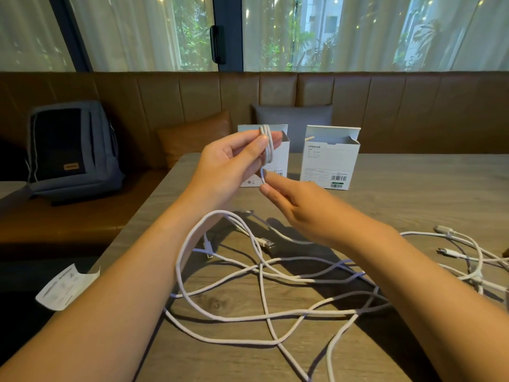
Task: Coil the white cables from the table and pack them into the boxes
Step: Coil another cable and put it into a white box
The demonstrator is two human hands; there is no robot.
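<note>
L hand (234, 158) raised above the table (413, 199), thumb + fingers curled round a small coil of white cable (266, 144), just in front of the left open box (278, 161). R hand (297, 208) pinches the cable's tail (263, 176) just below the coil w/ fingertips, other fingers fairly straight. Rest of the cables (261, 285) lie loose on the table; 2nd open box (329, 158) stands beside the first.

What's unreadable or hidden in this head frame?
- Inside of both boxes: the near walls hide it.
- Left box: partly behind the left hand and coil.
- Box label text: too small.
- Loose cables: cut off at the bottom and right edges.
- Right hand grip on the cable: fingertips obscure it.
</note>
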